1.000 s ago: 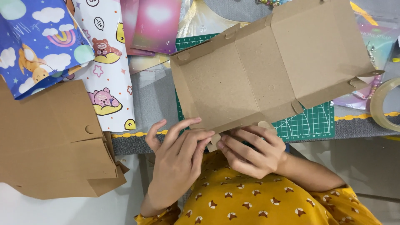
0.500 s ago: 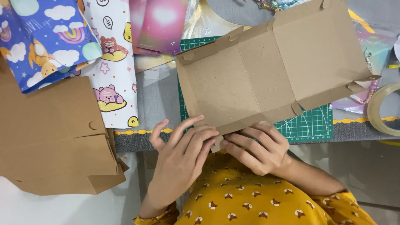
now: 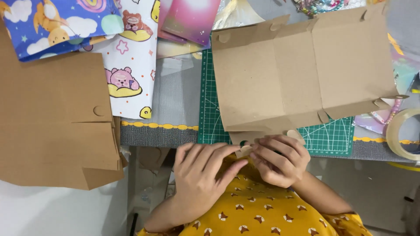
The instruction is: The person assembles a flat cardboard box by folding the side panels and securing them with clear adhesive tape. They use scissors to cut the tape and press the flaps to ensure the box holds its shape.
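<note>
Flat cardboard box blank [image 3: 302, 70] lies on the green cutting mat [image 3: 332, 133] at the bench [image 3: 175, 109] edge, spreading up and away from both grips, long axis left to right. Right hand [image 3: 280, 159] pinches a small tab on the blank's near edge, grip narrow. Left hand [image 3: 203, 175] sits just beside it, fingers extended flat, fingertips touching the same tab. Right hand is nearer the blank.

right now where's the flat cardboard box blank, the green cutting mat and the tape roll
flat cardboard box blank [image 3: 280, 78], head view, middle panel of its brown face
green cutting mat [image 3: 209, 105], head view, bare strip left of the cardboard
tape roll [image 3: 396, 136], head view, left side of the ring
</note>
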